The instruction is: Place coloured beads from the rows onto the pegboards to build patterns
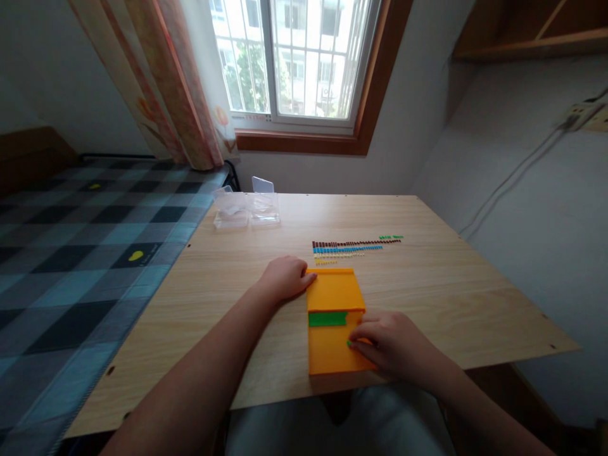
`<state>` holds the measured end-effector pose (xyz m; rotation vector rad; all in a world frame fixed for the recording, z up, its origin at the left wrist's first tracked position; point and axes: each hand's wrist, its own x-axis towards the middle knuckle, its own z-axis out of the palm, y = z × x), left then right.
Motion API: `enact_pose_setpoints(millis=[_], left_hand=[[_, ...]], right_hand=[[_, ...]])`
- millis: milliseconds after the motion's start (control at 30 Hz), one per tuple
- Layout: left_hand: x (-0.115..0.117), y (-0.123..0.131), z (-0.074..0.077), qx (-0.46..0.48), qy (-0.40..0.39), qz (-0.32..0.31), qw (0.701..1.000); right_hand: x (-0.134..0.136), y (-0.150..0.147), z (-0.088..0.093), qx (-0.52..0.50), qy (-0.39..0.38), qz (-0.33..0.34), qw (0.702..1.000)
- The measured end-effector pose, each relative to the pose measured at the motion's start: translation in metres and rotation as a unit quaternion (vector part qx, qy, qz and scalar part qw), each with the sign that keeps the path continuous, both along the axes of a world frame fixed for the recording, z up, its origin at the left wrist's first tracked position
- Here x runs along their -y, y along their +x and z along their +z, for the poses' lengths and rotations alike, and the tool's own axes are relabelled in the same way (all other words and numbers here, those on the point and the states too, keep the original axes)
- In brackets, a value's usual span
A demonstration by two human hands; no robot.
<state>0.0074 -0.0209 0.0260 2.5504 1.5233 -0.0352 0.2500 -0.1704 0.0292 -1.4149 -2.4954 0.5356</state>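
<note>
Orange box (335,291) on surface (451,285) | left hand (284,277) touching its far-left corner, grip unclear | right hand (392,337) clamped on small green piece (349,343)

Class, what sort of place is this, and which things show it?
Probably a bedroom: a checked bed stands beside the wooden table, and a patterned curtain hangs by the window.

This is a home bedroom: a checked bed (109,221) at nine o'clock, a flowered curtain (166,88) between ten and eleven, a window (311,69) at twelve, a wooden shelf (532,50) at two.
</note>
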Motion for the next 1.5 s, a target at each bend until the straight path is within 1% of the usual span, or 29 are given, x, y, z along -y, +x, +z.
enact_pose_setpoints(millis=[100,200,467,600,800,1000,1300,1500], left_hand=[[0.0,0.0,0.001,0.001,0.002,-0.001,1.0],[0.001,0.0,0.002,0.002,0.002,0.0,1.0],[0.002,0.001,0.003,0.007,-0.002,0.0,1.0],[0.002,0.001,0.003,0.008,-0.002,0.003,1.0],[0.002,0.001,0.003,0.002,-0.003,0.003,1.0],[0.001,0.001,0.001,0.002,0.0,0.005,1.0],[0.001,0.0,0.0,-0.002,0.004,0.0,1.0],[0.002,0.0,0.001,0.001,0.005,0.0,1.0]], right_hand=[[0.001,-0.007,0.0,0.027,-0.009,0.01,1.0],[0.0,-0.011,0.001,0.053,0.004,0.006,0.999],[-0.005,-0.006,0.004,0.089,0.031,-0.021,0.995],[-0.012,-0.004,0.001,0.075,0.041,-0.032,0.996],[-0.011,-0.002,-0.008,0.036,0.068,-0.083,0.994],[-0.004,-0.001,-0.01,0.033,0.06,-0.07,0.995],[-0.01,-0.002,-0.012,0.023,0.056,-0.09,0.994],[-0.007,-0.003,-0.013,0.025,0.049,-0.097,0.994]])
